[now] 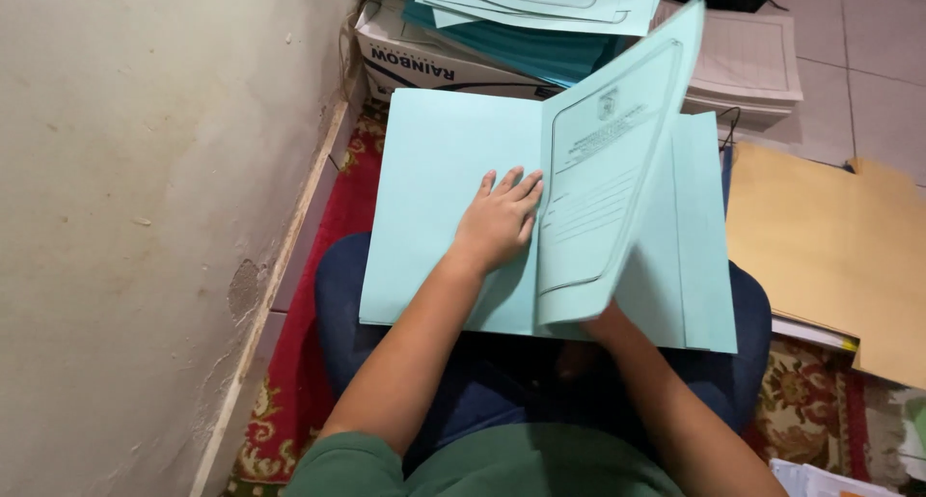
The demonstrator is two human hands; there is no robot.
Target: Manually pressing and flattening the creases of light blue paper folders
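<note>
Setting: floor with a red patterned rug (309,294), plaster wall (125,217) on the left, grey tiles at top right.
Seat: person sits on the rug, folder (434,169) open across the lap, dark blue trousers below it.
Folder: light blue card; left leaf lies flat, a printed sheet (603,159) stands lifted over the fold.
Left hand (497,222): open grip, palm down, fingers spread, pressing the left leaf just beside the fold.
Right hand (603,318): mostly hidden beneath the lifted sheet at its lower edge; touching it, grip state cannot be told.
Box (424,63): white carton at the rug's far edge, against the wall, stacked with more blue folders (540,5).
Brown folder (830,246): lies on the floor, right of the lap.
White papers (752,63): stacked on the tiles behind the lifted sheet.
</note>
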